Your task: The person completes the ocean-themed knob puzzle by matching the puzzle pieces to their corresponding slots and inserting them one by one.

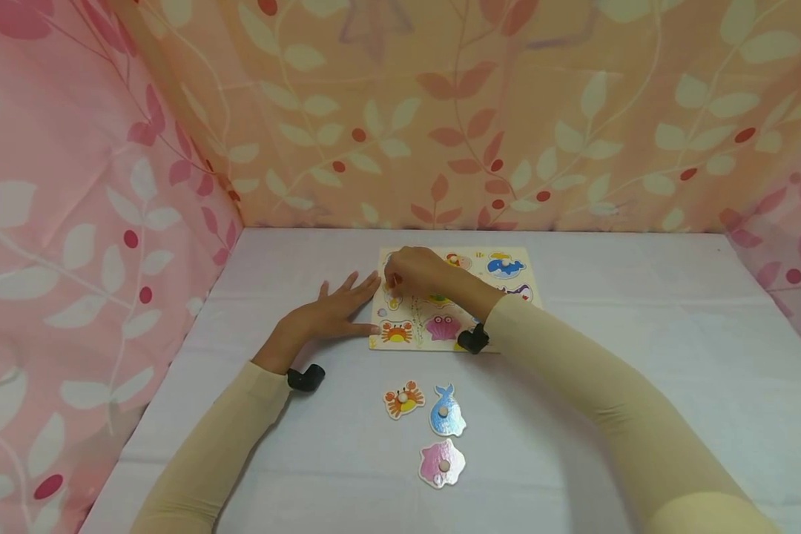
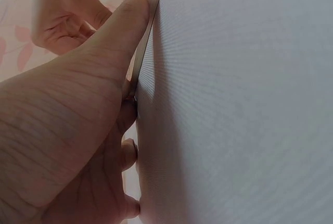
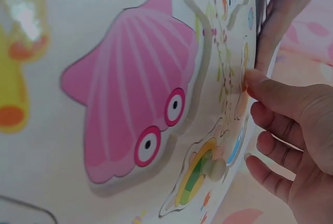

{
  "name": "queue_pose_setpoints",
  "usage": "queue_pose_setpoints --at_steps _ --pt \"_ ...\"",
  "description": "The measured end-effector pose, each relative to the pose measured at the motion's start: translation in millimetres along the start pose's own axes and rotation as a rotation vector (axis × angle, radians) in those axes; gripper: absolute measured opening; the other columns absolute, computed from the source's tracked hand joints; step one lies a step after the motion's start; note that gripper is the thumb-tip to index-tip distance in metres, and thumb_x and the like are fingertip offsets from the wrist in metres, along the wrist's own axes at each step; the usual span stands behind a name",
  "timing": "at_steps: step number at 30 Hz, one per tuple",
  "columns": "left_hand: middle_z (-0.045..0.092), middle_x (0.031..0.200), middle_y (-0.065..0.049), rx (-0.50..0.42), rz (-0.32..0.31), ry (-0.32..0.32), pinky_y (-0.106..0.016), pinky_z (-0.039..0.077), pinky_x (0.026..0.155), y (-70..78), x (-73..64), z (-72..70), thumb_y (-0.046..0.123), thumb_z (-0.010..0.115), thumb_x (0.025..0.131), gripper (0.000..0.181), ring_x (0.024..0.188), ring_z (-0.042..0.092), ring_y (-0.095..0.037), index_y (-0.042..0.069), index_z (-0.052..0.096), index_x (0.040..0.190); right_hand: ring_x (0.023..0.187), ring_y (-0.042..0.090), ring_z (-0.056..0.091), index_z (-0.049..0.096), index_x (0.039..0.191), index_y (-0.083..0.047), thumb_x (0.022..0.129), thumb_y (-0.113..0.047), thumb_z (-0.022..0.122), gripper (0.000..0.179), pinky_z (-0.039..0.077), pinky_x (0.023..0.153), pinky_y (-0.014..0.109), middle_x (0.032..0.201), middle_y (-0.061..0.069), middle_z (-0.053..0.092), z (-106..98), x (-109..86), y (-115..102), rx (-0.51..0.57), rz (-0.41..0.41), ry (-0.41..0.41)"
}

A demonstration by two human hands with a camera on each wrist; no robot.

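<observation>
A wooden peg puzzle board (image 1: 419,343) printed with sea animals lies on the table. My right hand (image 1: 417,273) is over its left side, fingers curled down at a small yellowish puzzle piece (image 1: 393,302) in the middle row. In the right wrist view the thumb tip meets that piece, largely hidden by the hand. My left hand (image 1: 334,315) lies spread at the board's left edge, its thumb against the lower left corner. Pink shell (image 3: 138,94) and crab pictures (image 1: 397,331) show in recesses without knobs. A turtle-like piece (image 3: 195,179) with a knob sits nearby.
In front of the board lie three loose knobbed pieces: an orange crab (image 1: 410,406), a blue fish-like piece (image 1: 449,424) and a pink shell (image 1: 434,456). A blue whale piece (image 1: 500,268) sits at the board's upper right. Leaf-patterned cloth (image 1: 400,148) hangs behind the table.
</observation>
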State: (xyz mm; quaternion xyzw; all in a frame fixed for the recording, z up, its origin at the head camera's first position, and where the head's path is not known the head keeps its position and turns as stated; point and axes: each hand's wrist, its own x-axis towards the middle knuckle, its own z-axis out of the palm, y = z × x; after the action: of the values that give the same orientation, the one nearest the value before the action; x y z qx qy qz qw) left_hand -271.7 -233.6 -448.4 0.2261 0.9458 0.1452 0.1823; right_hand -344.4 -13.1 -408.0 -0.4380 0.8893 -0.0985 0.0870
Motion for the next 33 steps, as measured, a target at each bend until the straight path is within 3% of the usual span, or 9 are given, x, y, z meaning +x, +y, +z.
queue_pose_setpoints --at_steps 10,18,23,33 --pt "-0.003 0.17 0.005 0.016 -0.008 -0.007 -0.072 -0.011 0.113 0.6 1.4 2.1 0.07 0.06 0.09 0.105 0.156 -0.012 -0.032 0.025 0.002 0.164 0.084 0.017 0.058 0.079 0.108 -0.016 0.092 -0.03 0.077 0.021 0.049 0.076 0.034 0.088 -0.002 0.067 -9.1 -16.3 -3.0 -0.014 0.052 0.036" --pt "-0.004 0.17 0.007 0.024 -0.002 -0.005 -0.071 -0.011 0.114 1.0 3.1 0.5 0.07 0.058 0.091 0.104 0.156 -0.013 -0.03 0.024 0.002 0.164 0.081 0.017 0.057 0.078 0.11 -0.014 0.092 -0.025 0.077 0.021 0.049 0.075 0.033 0.085 -0.003 0.069 -25.5 -56.0 -0.9 0.046 0.056 0.114" --pt "-0.006 0.17 0.008 0.03 -0.006 -0.001 -0.07 -0.012 0.115 2.8 3.2 -1.9 0.071 0.058 0.09 0.104 0.155 -0.013 -0.029 0.026 0.0 0.164 0.08 0.016 0.057 0.079 0.109 -0.013 0.091 -0.023 0.079 0.021 0.05 0.075 0.033 0.083 -0.005 0.068 -23.9 -85.1 -2.4 0.081 0.057 0.156" --pt "-0.006 0.17 0.007 0.038 -0.017 -0.01 -0.069 -0.012 0.115 1.6 4.0 0.9 0.071 0.059 0.089 0.106 0.155 -0.014 -0.029 0.026 0.0 0.164 0.079 0.013 0.058 0.08 0.104 -0.017 0.088 -0.024 0.082 0.018 0.05 0.07 0.028 0.08 -0.013 0.066 -11.8 -134.9 -23.4 0.099 0.033 0.154"
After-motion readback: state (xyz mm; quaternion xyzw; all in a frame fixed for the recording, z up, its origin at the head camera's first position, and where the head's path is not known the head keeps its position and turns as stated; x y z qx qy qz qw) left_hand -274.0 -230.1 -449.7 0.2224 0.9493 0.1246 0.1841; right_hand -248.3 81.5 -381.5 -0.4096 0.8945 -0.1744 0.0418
